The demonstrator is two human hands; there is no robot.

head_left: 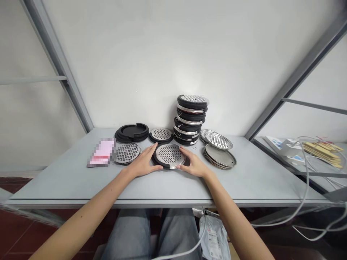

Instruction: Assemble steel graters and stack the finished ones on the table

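Observation:
A round metal grater plate (170,154), set in a black rim, lies on the table in front of me. My left hand (144,161) grips its left edge, with the thumb at the near side and the fingers along the far side. On the opposite edge my right hand (193,163) grips it the same way, its thumb on a bare metal part of the rim. Loose perforated grater discs (127,153) lie just left of my left hand. Behind the plate rests another grater plate (161,134) in a black rim.
A tall stack of black-rimmed graters (190,121) stands against the wall. Black rings (132,131) are piled at the back left, beside a pixelated pink object (102,151). Metal lids (220,156) and shiny grater discs (217,139) lie right. White cables (306,180) hang at the far right.

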